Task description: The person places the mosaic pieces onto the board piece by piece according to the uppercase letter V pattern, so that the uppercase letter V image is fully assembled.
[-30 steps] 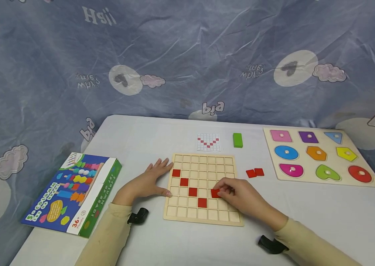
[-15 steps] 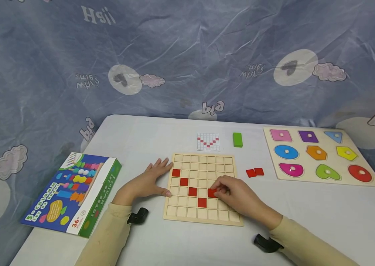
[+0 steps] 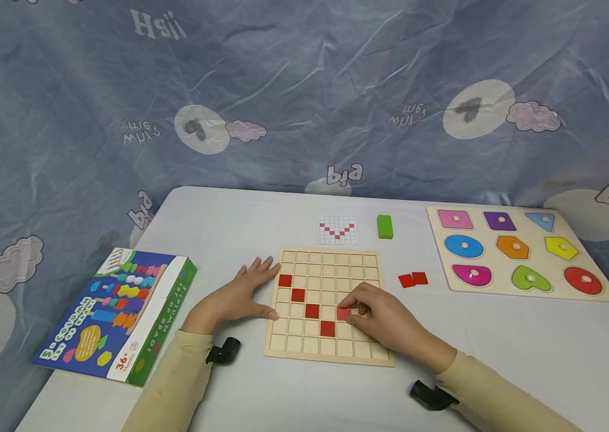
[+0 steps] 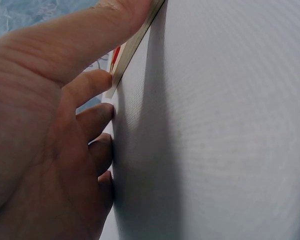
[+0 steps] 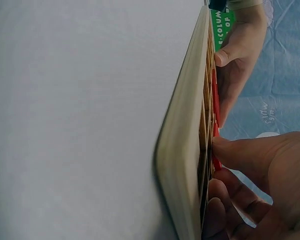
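Note:
A wooden grid board [image 3: 331, 355] lies on the table with several red tiles set in a slanting line of its cells, such as the red square tile [image 3: 327, 329] nearest the front. My right hand [image 3: 387, 318] pinches another red square tile [image 3: 343, 314] between thumb and index finger, over a cell just right of that line. In the right wrist view this red tile [image 5: 217, 162] shows between the fingertips, close at the board's surface. My left hand [image 3: 236, 298] rests with spread fingers at the board's left edge; its thumb touches the rim [image 4: 135, 42].
Two loose red tiles [image 3: 413, 279] lie right of the board. Behind it are a pattern card [image 3: 337, 230] with red squares in a V and a green block [image 3: 384, 227]. A shape puzzle board [image 3: 488, 264] stands right, a blue and green toy box [image 3: 115, 315] left.
My right hand has shifted slightly left with the red tile, which now looks lighter and lines up with a cell. The left hand has stayed in place.

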A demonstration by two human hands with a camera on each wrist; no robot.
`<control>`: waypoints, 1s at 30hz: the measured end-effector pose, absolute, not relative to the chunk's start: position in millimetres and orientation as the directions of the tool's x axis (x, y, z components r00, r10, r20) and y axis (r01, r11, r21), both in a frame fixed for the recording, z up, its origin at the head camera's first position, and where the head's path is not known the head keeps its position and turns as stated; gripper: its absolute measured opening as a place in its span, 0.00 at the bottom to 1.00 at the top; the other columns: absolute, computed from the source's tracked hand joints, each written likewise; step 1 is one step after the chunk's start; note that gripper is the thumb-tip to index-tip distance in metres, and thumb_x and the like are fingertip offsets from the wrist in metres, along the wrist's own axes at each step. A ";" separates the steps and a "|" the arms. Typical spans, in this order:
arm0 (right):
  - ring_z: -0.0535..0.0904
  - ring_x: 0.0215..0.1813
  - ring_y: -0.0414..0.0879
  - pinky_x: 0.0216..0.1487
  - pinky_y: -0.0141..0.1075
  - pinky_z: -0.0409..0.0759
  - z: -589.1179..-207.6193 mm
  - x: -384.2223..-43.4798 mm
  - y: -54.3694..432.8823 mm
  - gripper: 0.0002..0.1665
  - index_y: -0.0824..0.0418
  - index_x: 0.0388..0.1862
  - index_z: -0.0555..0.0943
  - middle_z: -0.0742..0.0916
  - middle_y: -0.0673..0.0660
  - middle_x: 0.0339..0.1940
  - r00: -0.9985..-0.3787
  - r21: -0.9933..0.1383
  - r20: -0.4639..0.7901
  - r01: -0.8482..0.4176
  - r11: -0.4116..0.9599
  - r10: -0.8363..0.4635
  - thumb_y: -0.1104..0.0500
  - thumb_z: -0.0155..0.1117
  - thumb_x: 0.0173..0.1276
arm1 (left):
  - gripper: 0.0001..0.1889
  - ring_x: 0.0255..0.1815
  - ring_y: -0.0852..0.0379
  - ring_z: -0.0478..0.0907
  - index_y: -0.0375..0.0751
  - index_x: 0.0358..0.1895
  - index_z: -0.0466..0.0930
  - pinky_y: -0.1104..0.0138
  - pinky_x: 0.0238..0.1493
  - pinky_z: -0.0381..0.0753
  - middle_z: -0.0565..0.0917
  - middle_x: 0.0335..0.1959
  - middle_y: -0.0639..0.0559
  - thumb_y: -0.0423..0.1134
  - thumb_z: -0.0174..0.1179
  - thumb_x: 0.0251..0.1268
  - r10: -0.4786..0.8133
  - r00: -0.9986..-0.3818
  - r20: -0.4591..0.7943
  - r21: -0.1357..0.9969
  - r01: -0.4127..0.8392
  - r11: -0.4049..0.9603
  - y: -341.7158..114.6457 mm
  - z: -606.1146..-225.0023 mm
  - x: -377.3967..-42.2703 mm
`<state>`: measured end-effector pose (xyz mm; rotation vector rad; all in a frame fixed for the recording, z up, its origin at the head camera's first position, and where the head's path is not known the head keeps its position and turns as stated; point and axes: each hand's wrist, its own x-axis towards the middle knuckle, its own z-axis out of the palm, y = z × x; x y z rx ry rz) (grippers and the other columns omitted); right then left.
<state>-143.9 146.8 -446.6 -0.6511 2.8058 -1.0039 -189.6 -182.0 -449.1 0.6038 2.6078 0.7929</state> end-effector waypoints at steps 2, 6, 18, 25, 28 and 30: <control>0.76 0.36 0.40 0.36 0.30 0.75 -446.8 -144.3 146.9 0.12 0.47 0.45 0.88 0.82 0.42 0.38 -0.902 -0.621 0.056 -0.368 0.692 -0.429 0.60 0.75 0.64 | 0.59 0.84 0.43 0.34 0.45 0.82 0.53 0.48 0.82 0.33 0.46 0.84 0.44 0.54 0.79 0.47 0.492 -0.848 -0.199 0.590 0.298 0.751 -182.3 -449.4 -189.6; 0.76 0.37 0.39 0.37 0.30 0.76 -447.1 -144.6 147.2 0.10 0.48 0.44 0.89 0.82 0.41 0.40 -0.891 -0.612 0.067 -0.391 0.687 -0.449 0.60 0.75 0.65 | 0.59 0.84 0.42 0.35 0.45 0.82 0.53 0.48 0.82 0.34 0.46 0.84 0.43 0.55 0.78 0.47 0.498 -0.845 -0.193 0.588 0.307 0.748 -182.7 -450.2 -189.9; 0.76 0.38 0.38 0.38 0.30 0.77 -447.2 -145.4 147.9 0.10 0.48 0.45 0.89 0.82 0.40 0.42 -0.883 -0.606 0.070 -0.407 0.684 -0.464 0.60 0.74 0.65 | 0.59 0.84 0.43 0.34 0.45 0.82 0.53 0.48 0.82 0.33 0.46 0.84 0.44 0.54 0.78 0.49 0.505 -0.841 -0.192 0.588 0.313 0.746 -182.3 -450.0 -189.7; 0.75 0.38 0.40 0.37 0.30 0.75 -447.0 -145.3 146.8 0.11 0.49 0.46 0.88 0.82 0.42 0.41 -0.887 -0.599 0.061 -0.399 0.694 -0.457 0.60 0.73 0.65 | 0.59 0.84 0.42 0.35 0.44 0.82 0.53 0.48 0.82 0.33 0.46 0.84 0.42 0.54 0.78 0.49 0.502 -0.843 -0.194 0.590 0.309 0.746 -183.0 -448.8 -189.3; 0.75 0.38 0.41 0.37 0.31 0.75 -447.1 -145.0 146.8 0.12 0.49 0.47 0.88 0.81 0.43 0.40 -0.893 -0.607 0.049 -0.382 0.697 -0.447 0.59 0.74 0.65 | 0.59 0.84 0.41 0.35 0.44 0.82 0.53 0.48 0.82 0.33 0.46 0.84 0.42 0.54 0.78 0.48 0.500 -0.844 -0.193 0.588 0.308 0.748 -182.9 -449.4 -189.4; 0.75 0.38 0.41 0.37 0.31 0.75 -446.8 -144.5 147.1 0.12 0.49 0.48 0.88 0.81 0.43 0.39 -0.898 -0.619 0.042 -0.367 0.694 -0.438 0.59 0.74 0.65 | 0.59 0.84 0.42 0.34 0.45 0.82 0.53 0.48 0.82 0.33 0.46 0.84 0.43 0.54 0.78 0.48 0.498 -0.845 -0.195 0.586 0.307 0.750 -182.8 -449.9 -189.6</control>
